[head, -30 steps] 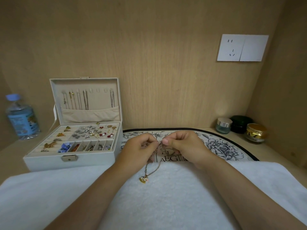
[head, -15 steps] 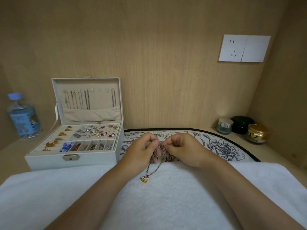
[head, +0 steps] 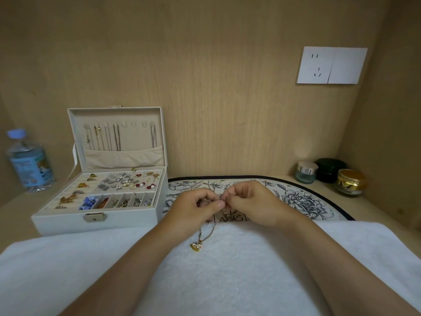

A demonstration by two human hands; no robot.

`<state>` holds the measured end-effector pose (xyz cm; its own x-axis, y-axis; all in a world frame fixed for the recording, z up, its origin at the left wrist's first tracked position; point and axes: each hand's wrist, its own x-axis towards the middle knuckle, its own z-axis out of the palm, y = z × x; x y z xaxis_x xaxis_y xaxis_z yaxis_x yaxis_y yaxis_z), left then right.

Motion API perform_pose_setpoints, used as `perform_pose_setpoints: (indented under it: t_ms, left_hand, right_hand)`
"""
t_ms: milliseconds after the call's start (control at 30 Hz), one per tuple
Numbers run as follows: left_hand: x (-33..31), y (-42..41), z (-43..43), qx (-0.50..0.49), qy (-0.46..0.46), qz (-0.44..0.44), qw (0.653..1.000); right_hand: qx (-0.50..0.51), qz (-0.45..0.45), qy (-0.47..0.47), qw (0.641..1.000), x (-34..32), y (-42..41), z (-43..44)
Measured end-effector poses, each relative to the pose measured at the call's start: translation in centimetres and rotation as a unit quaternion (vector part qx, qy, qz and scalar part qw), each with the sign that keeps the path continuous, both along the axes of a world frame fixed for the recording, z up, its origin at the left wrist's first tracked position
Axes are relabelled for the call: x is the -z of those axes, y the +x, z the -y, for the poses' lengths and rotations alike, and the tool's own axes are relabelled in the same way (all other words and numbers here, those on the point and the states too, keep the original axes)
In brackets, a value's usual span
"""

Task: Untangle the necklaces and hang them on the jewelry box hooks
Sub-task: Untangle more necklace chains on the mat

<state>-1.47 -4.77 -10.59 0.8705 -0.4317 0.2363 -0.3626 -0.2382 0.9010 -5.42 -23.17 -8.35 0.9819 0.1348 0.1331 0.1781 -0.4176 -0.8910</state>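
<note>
- Hands sat close together over the white terry towel (head: 227,281): left hand (head: 193,207) and right hand (head: 252,201) each pinched the thin gold-toned chain necklace (head: 207,234), its small pendant (head: 197,246) lying on the towel.
- Chain seemed light, limp and snag-prone; best pinched right beside the knot.
- White open jewelry box (head: 95,222) stood left, some lid hooks (head: 134,124) bare.

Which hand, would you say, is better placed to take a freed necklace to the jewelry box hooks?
Probably left: the left hand is nearer the jewelry box, on that side; the right hand would reach across.
</note>
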Motion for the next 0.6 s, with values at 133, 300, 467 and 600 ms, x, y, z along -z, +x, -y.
perform_pose_setpoints:
  t_ms: [133,300,467,600]
  left_hand:
    - [-0.26,-0.21,0.06,-0.028,-0.014,0.021,0.999]
    - [-0.07,-0.04,0.3,-0.026,-0.015,0.052,0.998]
    - [-0.19,0.18,-0.16,0.004,0.003,-0.003,1.0]
    - [0.04,0.37,-0.26,0.025,-0.001,-0.078,0.997]
  right_hand:
    - [0.013,-0.029,-0.006,0.999,-0.2,-0.03,-0.29]
    - [-0.02,-0.111,0.056,0.992,-0.51,-0.25,-0.8]
    - [0.0,-0.068,0.082,0.994,-0.45,-0.18,-0.69]
    - [0.013,-0.057,0.101,0.993,-0.38,-0.01,-0.72]
